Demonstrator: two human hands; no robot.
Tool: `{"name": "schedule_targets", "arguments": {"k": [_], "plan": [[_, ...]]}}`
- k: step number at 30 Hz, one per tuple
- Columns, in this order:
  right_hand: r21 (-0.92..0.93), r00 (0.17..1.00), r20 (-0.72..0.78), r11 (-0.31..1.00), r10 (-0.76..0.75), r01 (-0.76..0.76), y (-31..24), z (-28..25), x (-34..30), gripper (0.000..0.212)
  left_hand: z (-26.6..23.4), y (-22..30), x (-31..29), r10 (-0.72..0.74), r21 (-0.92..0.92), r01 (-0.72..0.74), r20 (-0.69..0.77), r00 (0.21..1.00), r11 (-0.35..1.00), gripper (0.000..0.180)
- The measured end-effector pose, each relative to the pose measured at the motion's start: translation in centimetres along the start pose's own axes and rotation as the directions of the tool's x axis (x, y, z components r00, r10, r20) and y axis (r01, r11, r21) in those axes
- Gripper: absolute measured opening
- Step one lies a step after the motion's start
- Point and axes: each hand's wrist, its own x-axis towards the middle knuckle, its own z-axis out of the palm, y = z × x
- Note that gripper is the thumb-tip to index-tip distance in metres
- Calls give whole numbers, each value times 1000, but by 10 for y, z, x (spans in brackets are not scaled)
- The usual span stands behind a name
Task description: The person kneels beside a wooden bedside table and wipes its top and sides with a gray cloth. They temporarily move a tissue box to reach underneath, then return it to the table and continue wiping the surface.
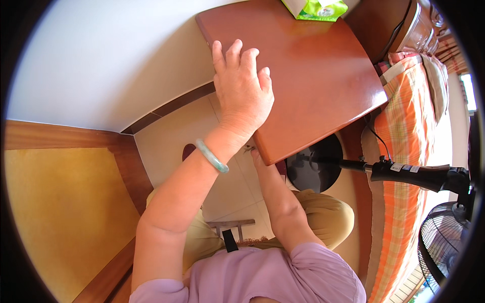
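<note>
My left hand [242, 88] is over the left edge of a reddish-brown wooden tabletop [308, 76]. Its fingers are apart and slightly bent, and nothing is in them. Whether the fingers press on the wood I cannot tell. A pale green bangle [212, 156] circles that wrist. My right hand [256, 157] reaches low beside the near corner of the tabletop, which covers most of it. A small dark, thin-shaped thing [248, 148] shows right beside that hand, too small to name. The right fingers are hidden.
A green tissue pack [318, 11] lies at the tabletop's far end. On the right stands a black fan [444, 237] with a round base [313, 164], beside a bed with an orange plaid cover [404, 126]. A small wooden stool [231, 223] shows between my legs. A white wall [116, 60] borders the left.
</note>
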Motion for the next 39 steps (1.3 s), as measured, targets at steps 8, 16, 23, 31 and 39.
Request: {"name": "schedule_targets", "arguments": {"k": [8,16,23,31,39], "plan": [[44,987,100,990,129,-134,-11,62,-84,50,0,-3,-4,-6,-24,6,19,1000,1000,38],[-5,783,465,886,413,-464,-43,6,-198,44,-39,-42,-19,-292,-780,392,277,915,488,48],[-69,435,876,947,208,-314,-79,3,-306,46,-101,-36,-171,-733,-795,582,292,614,170,19],[336,-289,935,-248,207,908,-113,21,-373,55,-118,14,-205,-355,-645,339,701,618,-685,38],[130,-263,964,-802,-35,583,-271,97,-284,49,-55,-15,-168,-629,-881,449,433,645,-147,46]]}}
